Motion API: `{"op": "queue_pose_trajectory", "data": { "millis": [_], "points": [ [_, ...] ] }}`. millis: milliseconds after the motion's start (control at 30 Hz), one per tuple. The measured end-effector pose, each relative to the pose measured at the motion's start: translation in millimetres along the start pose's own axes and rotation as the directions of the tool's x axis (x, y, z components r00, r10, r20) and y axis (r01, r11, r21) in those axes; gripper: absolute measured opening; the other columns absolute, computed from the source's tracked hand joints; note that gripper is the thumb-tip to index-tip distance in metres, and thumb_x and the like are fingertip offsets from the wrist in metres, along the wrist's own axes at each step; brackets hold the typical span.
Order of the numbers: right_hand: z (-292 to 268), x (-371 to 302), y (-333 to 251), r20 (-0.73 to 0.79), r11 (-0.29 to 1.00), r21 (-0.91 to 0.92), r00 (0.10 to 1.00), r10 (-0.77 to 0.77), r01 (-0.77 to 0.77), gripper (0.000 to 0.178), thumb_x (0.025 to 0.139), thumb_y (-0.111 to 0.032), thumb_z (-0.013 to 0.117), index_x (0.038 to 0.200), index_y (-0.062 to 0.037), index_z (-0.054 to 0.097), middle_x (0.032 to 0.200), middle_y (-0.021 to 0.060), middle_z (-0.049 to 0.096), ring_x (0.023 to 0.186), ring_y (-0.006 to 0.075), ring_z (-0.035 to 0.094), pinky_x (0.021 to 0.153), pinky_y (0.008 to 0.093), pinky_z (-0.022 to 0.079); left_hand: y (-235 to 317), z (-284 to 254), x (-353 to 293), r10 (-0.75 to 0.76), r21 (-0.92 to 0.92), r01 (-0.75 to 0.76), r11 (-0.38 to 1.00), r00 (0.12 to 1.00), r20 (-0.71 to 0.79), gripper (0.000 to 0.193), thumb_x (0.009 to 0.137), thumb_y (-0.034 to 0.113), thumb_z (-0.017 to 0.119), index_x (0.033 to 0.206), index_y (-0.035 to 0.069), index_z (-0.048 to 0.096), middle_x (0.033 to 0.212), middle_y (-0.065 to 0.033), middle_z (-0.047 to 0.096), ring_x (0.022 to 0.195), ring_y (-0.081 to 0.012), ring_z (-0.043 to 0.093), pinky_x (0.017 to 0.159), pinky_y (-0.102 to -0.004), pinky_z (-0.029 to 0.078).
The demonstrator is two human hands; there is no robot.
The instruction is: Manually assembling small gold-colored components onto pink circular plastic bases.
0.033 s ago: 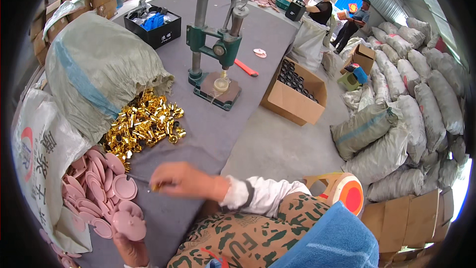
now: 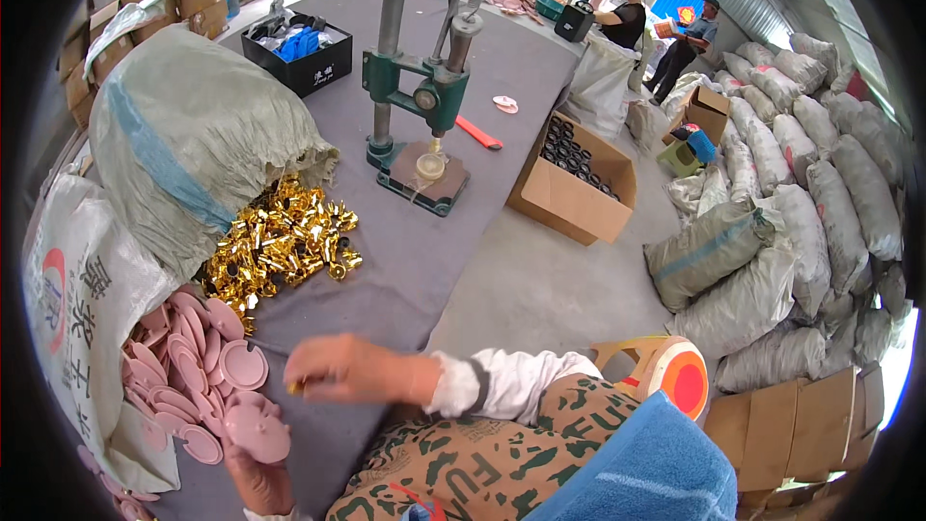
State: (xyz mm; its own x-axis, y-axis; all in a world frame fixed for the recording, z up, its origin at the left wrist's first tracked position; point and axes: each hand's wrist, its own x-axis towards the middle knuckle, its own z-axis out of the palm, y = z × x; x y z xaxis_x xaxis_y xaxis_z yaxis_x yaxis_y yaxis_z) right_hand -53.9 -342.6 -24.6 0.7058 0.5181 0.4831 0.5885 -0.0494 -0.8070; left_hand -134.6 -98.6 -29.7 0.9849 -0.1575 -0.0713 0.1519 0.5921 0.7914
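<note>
My left hand (image 2: 256,484) grips a round pink plastic disc (image 2: 258,432) with a raised middle, at the lower left over the cloth-covered table. Just up and right of it, my right hand (image 2: 349,369) is pinched on a small gold-coloured piece (image 2: 295,388), mostly hidden by the fingers. A heap of similar pink discs (image 2: 198,357) lies left of my hands, spilling from a white woven sack (image 2: 82,270). Beyond them, shiny gold parts (image 2: 280,241), some with black ends, are piled at the mouth of a grey-green sack (image 2: 198,125).
A green hand press (image 2: 424,96) stands on the table (image 2: 386,260), near a red-handled tool (image 2: 478,132) and a black box (image 2: 297,53). A carton of black round parts (image 2: 579,203) sits right of the table. Stuffed sacks (image 2: 791,260) are stacked at right; two people stand farther back.
The left hand has shifted slightly up and right with the pink disc. My right hand has dropped a little, bringing the gold piece nearer the disc.
</note>
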Motion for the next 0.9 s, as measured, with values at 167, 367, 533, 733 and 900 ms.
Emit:
{"op": "queue_pose_trajectory", "data": {
  "millis": [167, 367, 533, 733, 900],
  "points": [
    [32.7, -2.3, -7.9, -0.007, 0.996, 0.045, 0.997, -0.076, 0.076, 0.022, 0.082, -0.009, 0.071, 0.101, -0.0037, 0.064, 0.104, 0.0135, 0.064, 0.097, 0.0313, 0.065, 0.082, 0.0373, 0.054, -22.1, 10.7, 4.6, -0.077, 0.002, 0.078, 0.997, 0.988, -0.134, 0.074, 0.09, 0.052, 0.062, 0.143, 0.007, 0.037, 0.129, -0.0098, 0.053, 0.113, -0.0233, 0.058, 0.088, -0.0374, 0.054],
    [25.0, -1.5, -20.4, 0.095, 0.901, 0.351, 0.967, 0.236, -0.255, 0.024, 0.083, -0.011, 0.069, 0.105, -0.0022, 0.064, 0.104, 0.0148, 0.064, 0.095, 0.0332, 0.064, 0.082, 0.0371, 0.054, -22.1, -8.7, 1.5, -0.245, -0.158, 0.239, 0.958, 0.969, -0.019, 0.071, 0.091, 0.053, 0.06, 0.141, 0.007, 0.039, 0.131, -0.0106, 0.054, 0.113, -0.0249, 0.059, 0.088, -0.0414, 0.054],
    [28.3, -7.3, -7.8, 0.077, 0.997, -0.038, 0.995, -0.066, 0.069, 0.027, 0.081, -0.012, 0.07, 0.105, -0.0009, 0.064, 0.103, 0.0143, 0.065, 0.092, 0.0332, 0.064, 0.08, 0.0371, 0.053, -21.4, 4.9, -0.2, -0.211, 0.154, 0.232, 0.96, 0.967, -0.144, 0.072, 0.091, 0.046, 0.064, 0.142, 0.002, 0.038, 0.127, -0.0132, 0.057, 0.114, -0.027, 0.058, 0.092, -0.037, 0.051],
    [39.3, -8.4, -18.4, 0.08, 0.998, 0.054, 0.997, -0.019, 0.015, 0.023, 0.082, -0.013, 0.069, 0.103, -0.0035, 0.064, 0.102, 0.013, 0.065, 0.091, 0.0313, 0.064, 0.078, 0.0385, 0.052, -8.2, 11.5, -18.2, 0.004, 0.601, 0.004, 0.799, 1.0, -0.011, 0.075, 0.092, 0.048, 0.061, 0.144, 0.002, 0.032, 0.131, -0.0121, 0.055, 0.117, -0.0287, 0.057, 0.095, -0.0387, 0.049],
    [28.5, -7.2, -23.6, 0.14, 0.995, 0.099, 0.99, -0.01, -0.004, 0.026, 0.081, -0.007, 0.071, 0.105, -0.0022, 0.065, 0.106, 0.0118, 0.066, 0.094, 0.0267, 0.066, 0.08, 0.0349, 0.054, -41.4, -15.0, -20.6, -0.132, 0.025, 0.131, 0.991, 0.991, 0.009, 0.078, 0.091, 0.052, 0.06, 0.142, -0.002, 0.036, 0.135, -0.0145, 0.052, 0.121, -0.0275, 0.055, 0.103, -0.0421, 0.046]
  ]
}}
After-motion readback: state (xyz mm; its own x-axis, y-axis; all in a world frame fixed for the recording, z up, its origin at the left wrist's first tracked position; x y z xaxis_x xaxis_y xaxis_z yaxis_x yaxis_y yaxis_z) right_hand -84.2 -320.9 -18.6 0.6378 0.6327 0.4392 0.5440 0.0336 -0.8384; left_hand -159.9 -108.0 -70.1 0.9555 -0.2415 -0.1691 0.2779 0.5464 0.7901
